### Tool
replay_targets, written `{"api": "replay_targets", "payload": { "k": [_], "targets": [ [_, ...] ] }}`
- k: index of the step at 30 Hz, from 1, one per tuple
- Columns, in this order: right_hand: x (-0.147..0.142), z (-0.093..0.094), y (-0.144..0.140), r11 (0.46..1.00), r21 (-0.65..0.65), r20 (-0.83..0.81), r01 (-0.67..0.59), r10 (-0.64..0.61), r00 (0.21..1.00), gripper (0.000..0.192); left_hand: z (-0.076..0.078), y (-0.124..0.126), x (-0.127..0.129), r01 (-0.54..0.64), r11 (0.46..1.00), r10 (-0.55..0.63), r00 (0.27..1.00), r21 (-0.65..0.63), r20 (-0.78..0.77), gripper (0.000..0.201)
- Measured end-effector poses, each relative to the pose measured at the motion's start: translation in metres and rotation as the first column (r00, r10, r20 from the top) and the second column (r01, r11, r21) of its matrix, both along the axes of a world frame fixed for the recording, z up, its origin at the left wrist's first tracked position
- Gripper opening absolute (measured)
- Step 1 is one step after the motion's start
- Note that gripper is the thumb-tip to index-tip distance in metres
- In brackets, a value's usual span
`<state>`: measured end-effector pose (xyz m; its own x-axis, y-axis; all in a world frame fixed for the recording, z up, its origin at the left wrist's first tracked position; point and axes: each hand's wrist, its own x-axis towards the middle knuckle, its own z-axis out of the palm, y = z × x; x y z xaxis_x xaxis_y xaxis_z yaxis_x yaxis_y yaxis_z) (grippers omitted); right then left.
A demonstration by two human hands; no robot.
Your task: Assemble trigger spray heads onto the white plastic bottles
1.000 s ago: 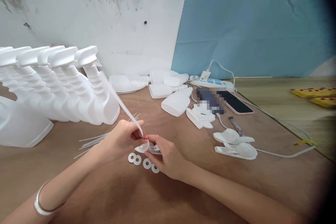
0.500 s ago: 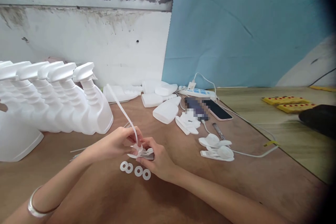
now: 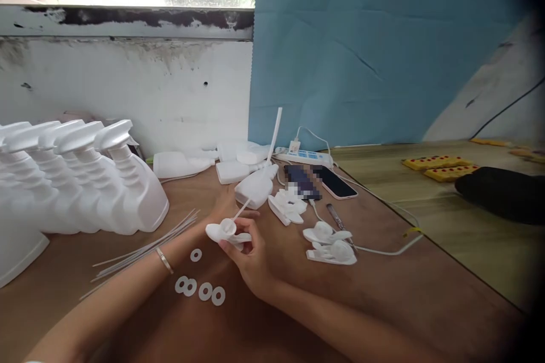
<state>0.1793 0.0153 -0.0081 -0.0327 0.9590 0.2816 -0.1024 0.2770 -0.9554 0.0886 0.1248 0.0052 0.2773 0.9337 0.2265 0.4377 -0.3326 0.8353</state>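
Head view: a white trigger sprayer head (image 3: 227,232) sits clasped in the right hand (image 3: 249,255) just above the brown table (image 3: 298,317), its thin dip tube (image 3: 266,161) now slanting up toward 1 o'clock. Half a second ago both hands pinched the part with the tube leaning toward 11 o'clock; the left hand (image 3: 225,204) has since let go and stretched to 12 o'clock, toward an empty white bottle (image 3: 255,188) lying on its side. Its fingers are partly hidden behind the sprayer, so their grip cannot be told. One washer (image 3: 196,254) now lies apart from the other four washers (image 3: 200,290), five in all, at 7 o'clock of the sprayer. Loose tubes (image 3: 145,247) fan out at 9 o'clock. Five assembled spray bottles (image 3: 106,181) stand in a row at 10 o'clock. At 3 o'clock lie two more sprayer heads (image 3: 330,244), with a pen (image 3: 336,216), a phone (image 3: 334,181) and a power strip (image 3: 304,156) beyond, their cables crossing the table between them.
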Motion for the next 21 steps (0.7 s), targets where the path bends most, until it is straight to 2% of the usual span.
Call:
{"api": "replay_targets", "payload": {
  "k": [3, 7, 9, 11, 16, 18, 21],
  "targets": [
    [0.000, 0.001, 0.001, 1.000, 0.019, -0.011, 0.022, -0.021, 1.000, 0.032, -0.004, 0.002, 0.016, -0.111, 0.992, 0.113, 0.992, 0.060, -0.047, 0.076],
    [0.002, 0.004, 0.003, 0.998, 0.003, 0.002, 0.059, -0.059, 0.998, 0.030, -0.005, 0.006, 0.017, -0.243, 0.966, 0.249, 0.966, 0.085, -0.068, 0.049],
    [0.003, 0.004, 0.005, 0.997, -0.027, -0.008, 0.070, -0.070, 0.997, 0.031, -0.003, 0.006, 0.009, -0.279, 0.957, 0.284, 0.957, 0.077, -0.065, 0.049],
    [0.002, 0.002, 0.005, 0.993, -0.067, -0.025, 0.094, -0.096, 0.995, 0.035, 0.000, 0.001, -0.003, -0.311, 0.949, 0.314, 0.948, 0.060, -0.045, 0.058],
    [0.002, 0.001, 0.002, 0.986, -0.121, -0.096, 0.115, -0.127, 0.987, 0.044, 0.011, -0.037, -0.048, -0.343, 0.939, 0.340, 0.939, 0.035, 0.057, 0.057],
    [0.007, 0.003, -0.003, 0.992, -0.100, -0.118, 0.083, -0.095, 0.988, 0.042, 0.016, -0.060, -0.067, -0.362, 0.931, 0.357, 0.930, 0.041, 0.090, 0.055],
    [0.023, 0.005, -0.010, 0.998, -0.020, -0.068, 0.065, -0.066, 0.995, 0.032, 0.022, -0.092, -0.093, -0.409, 0.912, 0.408, 0.903, -0.018, 0.133, 0.053]
  ]
}}
